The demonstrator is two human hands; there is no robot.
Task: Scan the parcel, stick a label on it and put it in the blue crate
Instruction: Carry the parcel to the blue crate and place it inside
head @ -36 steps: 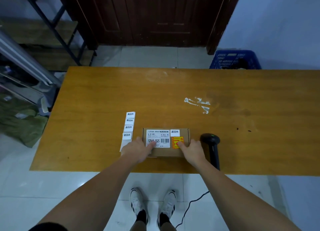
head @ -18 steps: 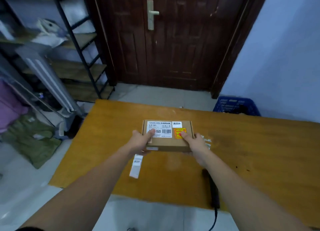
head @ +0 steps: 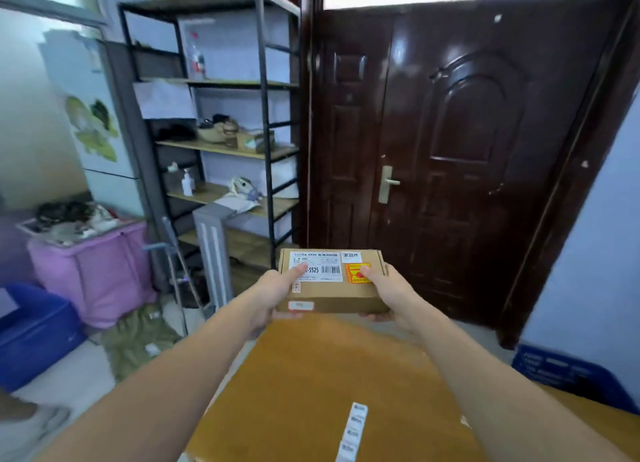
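Note:
A flat brown cardboard parcel (head: 332, 293) hangs in the air above the far end of the wooden table (head: 322, 385). It carries a white barcode label, a small white sticker and an orange sticker on top. My left hand (head: 277, 292) grips its left side, thumb on the barcode label. My right hand (head: 388, 293) grips its right side, thumb on the orange sticker. The blue crate (head: 568, 375) stands on the floor at the lower right, beyond the table's edge. A strip of white labels (head: 353, 430) lies on the table near me. The scanner is out of view.
A dark wooden door (head: 450, 150) fills the wall ahead. A black metal shelf rack (head: 221, 132) stands to its left. A pink bin (head: 93, 271) and a blue tub (head: 31, 326) sit on the floor at the left, with green cloth (head: 138, 337) beside them.
Both hands have lifted the parcel off the table and carried it forward and up. The view has tilted upward, so the scanner has dropped out of sight.

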